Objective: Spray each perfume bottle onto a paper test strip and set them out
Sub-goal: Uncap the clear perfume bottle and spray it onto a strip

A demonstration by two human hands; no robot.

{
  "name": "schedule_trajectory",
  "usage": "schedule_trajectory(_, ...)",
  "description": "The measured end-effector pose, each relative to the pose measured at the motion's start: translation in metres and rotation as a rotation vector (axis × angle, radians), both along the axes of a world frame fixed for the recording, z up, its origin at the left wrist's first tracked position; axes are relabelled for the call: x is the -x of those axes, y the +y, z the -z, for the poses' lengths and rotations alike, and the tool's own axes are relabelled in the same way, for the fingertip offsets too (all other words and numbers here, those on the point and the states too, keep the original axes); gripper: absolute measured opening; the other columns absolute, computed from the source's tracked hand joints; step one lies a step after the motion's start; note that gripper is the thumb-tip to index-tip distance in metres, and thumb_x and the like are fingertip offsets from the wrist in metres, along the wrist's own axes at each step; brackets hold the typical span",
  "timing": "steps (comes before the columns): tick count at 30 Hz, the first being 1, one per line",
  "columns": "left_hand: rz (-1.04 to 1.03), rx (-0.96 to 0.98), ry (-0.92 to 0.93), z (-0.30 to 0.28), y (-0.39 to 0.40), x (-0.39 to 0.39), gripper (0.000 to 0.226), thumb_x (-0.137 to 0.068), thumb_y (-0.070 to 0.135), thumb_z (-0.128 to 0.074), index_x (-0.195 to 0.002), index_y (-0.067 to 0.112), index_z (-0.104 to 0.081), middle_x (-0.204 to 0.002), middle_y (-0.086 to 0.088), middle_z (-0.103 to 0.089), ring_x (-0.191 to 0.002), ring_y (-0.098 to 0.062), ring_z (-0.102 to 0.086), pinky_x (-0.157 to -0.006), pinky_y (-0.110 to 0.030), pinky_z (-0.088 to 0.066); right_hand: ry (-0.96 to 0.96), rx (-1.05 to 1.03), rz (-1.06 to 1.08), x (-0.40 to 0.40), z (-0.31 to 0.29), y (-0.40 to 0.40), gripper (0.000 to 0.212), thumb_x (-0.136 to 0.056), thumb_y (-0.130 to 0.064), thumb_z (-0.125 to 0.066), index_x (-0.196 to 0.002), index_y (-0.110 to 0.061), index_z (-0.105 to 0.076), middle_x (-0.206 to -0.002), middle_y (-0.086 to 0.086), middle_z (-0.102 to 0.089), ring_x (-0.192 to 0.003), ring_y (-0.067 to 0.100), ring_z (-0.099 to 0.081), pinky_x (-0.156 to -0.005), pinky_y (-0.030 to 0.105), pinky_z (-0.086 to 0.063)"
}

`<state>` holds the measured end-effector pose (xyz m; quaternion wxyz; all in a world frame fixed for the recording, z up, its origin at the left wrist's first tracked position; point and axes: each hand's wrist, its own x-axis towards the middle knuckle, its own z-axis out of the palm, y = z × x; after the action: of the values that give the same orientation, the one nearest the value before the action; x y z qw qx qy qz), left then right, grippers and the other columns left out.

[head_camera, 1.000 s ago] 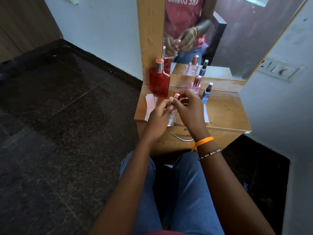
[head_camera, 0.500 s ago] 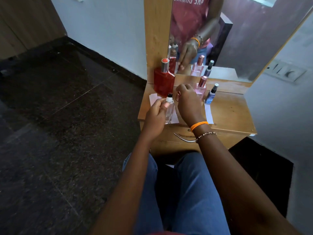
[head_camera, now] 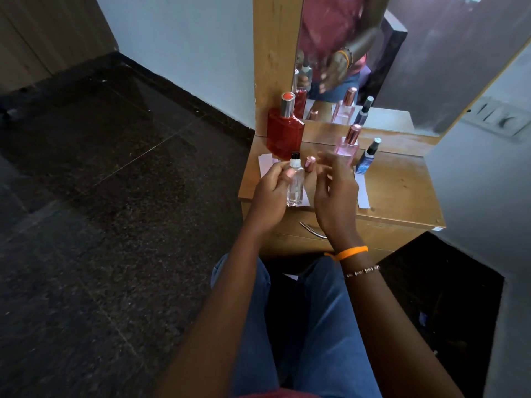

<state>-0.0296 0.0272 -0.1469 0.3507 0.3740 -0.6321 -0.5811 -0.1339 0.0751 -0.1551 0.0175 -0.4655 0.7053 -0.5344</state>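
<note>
A: Perfume bottles, left to right on the worktop (head_camera: 402, 193)?
B: Red bottle (head_camera: 284, 133) far left at the back, upright, silver cap on. A paper strip (head_camera: 265, 165) lies in front of it, partly hidden by the left hand.
A: Left hand?
B: Left hand (head_camera: 273, 191) holds a small clear bottle (head_camera: 295, 186) upright above the front edge of the worktop. Its grip is wrapped round the glass, thumb on the front near the shoulder. White spray head with black top is bare, no cap on it.
A: Where's the cap?
B: Pink metal cap (head_camera: 310, 163) stands just behind the clear bottle. Can't tell whether it sits on the worktop.
A: Right hand?
B: Right hand (head_camera: 334, 193) just beside the clear bottle, apart from it. Its grip is loose, fingers spread and blurred, holding nothing.
A: Further right?
B: Pink bottle (head_camera: 347, 147) upright, capped, behind the right hand. Then a small blue bottle (head_camera: 366, 162), dark cap, standing at the top of a second paper strip (head_camera: 362, 193). Mirror (head_camera: 431, 67) behind shows it all.
</note>
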Motion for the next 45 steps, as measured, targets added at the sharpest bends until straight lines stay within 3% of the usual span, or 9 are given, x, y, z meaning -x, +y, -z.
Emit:
schedule_trajectory(4, -0.028, -0.015, 0.052, -0.002, 0.002, 0.006, 0.025, -0.101, 0.021, -0.035, -0.115, 0.014, -0.055, -0.117, -0.004, -0.055, -0.1, -0.008, -0.058, -0.074, -0.01, -0.049, -0.419, -0.042, -0.282, -0.005, 0.006, 0.021, 0.027, -0.093, -0.013, -0.053, -0.12, -0.011, -0.049, -0.107, 0.002, -0.062, -0.097, 0.008, -0.061, -0.083, 0.015, -0.048)
schedule_trajectory(9, 0.048, 0.004, 0.02, -0.004, 0.002, 0.009, 0.03, -0.099, 0.022, -0.04, -0.123, 0.011, -0.053, -0.121, 0.006, -0.044, -0.123, -0.014, -0.046, -0.102, -0.027, -0.042, -0.454, -0.084, -0.389, 0.003, 0.012, 0.026, 0.03, -0.086, -0.009, -0.066, -0.113, -0.006, -0.054, -0.103, 0.013, -0.065, -0.094, 0.022, -0.065, -0.083, 0.027, -0.053)
schedule_trajectory(12, 0.101, 0.058, -0.062, -0.011, -0.004, 0.006, 0.033, -0.099, 0.025, -0.04, -0.126, 0.013, -0.055, -0.126, 0.006, -0.043, -0.125, -0.01, -0.041, -0.102, -0.02, -0.038, -0.493, -0.07, -0.37, 0.007, 0.01, 0.03, 0.028, -0.083, -0.003, -0.068, -0.107, -0.008, -0.054, -0.1, 0.011, -0.066, -0.09, 0.018, -0.065, -0.082, 0.031, -0.055)
schedule_trajectory(14, 0.051, 0.222, -0.228, -0.012, -0.015, 0.007, 0.034, -0.099, 0.025, -0.041, -0.129, 0.018, -0.054, -0.13, 0.0, -0.043, -0.127, -0.014, -0.038, -0.105, -0.024, -0.035, -0.485, -0.071, -0.349, 0.01, 0.012, 0.034, 0.028, -0.082, -0.003, -0.069, -0.106, -0.006, -0.055, -0.101, 0.012, -0.068, -0.091, 0.02, -0.067, -0.084, 0.033, -0.055)
schedule_trajectory(18, -0.001, 0.471, -0.797, -0.005, -0.026, 0.017, 0.05, -0.093, 0.026, -0.052, -0.141, 0.026, -0.037, -0.142, -0.001, -0.037, -0.133, -0.025, -0.025, -0.107, -0.039, -0.025, -0.5, -0.064, -0.321, 0.016, 0.012, 0.037, 0.028, -0.082, -0.004, -0.069, -0.106, -0.005, -0.055, -0.1, 0.014, -0.068, -0.091, 0.023, -0.067, -0.082, 0.034, -0.055)
schedule_trajectory(23, -0.029, 0.526, -1.013, 0.012, -0.02, 0.032, 0.053, -0.092, 0.028, -0.053, -0.141, 0.021, -0.036, -0.149, -0.008, -0.028, -0.136, -0.033, -0.019, -0.107, -0.045, -0.021, -0.519, -0.048, -0.305, 0.019, 0.01, 0.037, 0.028, -0.081, -0.001, -0.07, -0.104, -0.004, -0.055, -0.093, 0.007, -0.067, -0.082, 0.015, -0.065, -0.074, 0.026, -0.052)
schedule_trajectory(31, -0.076, 0.546, -1.01, 0.015, -0.014, 0.032, 0.04, -0.094, 0.028, -0.05, -0.133, 0.02, -0.047, -0.147, -0.008, -0.03, -0.133, -0.031, -0.022, -0.103, -0.042, -0.022, -0.507, -0.066, -0.31, 0.02, 0.011, 0.037, 0.03, -0.08, -0.004, -0.071, -0.105, -0.007, -0.055, -0.097, 0.007, -0.067, -0.088, 0.017, -0.067, -0.08, 0.031, -0.055)
schedule_trajectory(37, 0.064, 0.506, -1.105, 0.012, -0.02, 0.038, 0.057, -0.096, 0.023, -0.045, -0.147, 0.029, -0.021, -0.15, -0.012, -0.016, -0.134, -0.035, -0.017, -0.105, -0.045, -0.021, -0.498, -0.075, -0.291, 0.02, 0.012, 0.038, 0.031, -0.081, -0.005, -0.071, -0.107, -0.003, -0.054, -0.101, 0.016, -0.067, -0.091, 0.026, -0.066, -0.081, 0.036, -0.056)
schedule_trajectory(45, -0.06, 0.622, -1.006, 0.012, -0.016, 0.039, 0.035, -0.092, 0.017, -0.051, -0.127, 0.02, -0.055, -0.138, -0.006, -0.041, -0.127, -0.03, -0.028, -0.096, -0.039, -0.025, -0.494, -0.073, -0.29, 0.021, 0.009, 0.038, 0.032, -0.08, -0.006, -0.071, -0.108, -0.006, -0.055, -0.094, 0.003, -0.066, -0.083, 0.015, -0.064, -0.078, 0.036, -0.054)
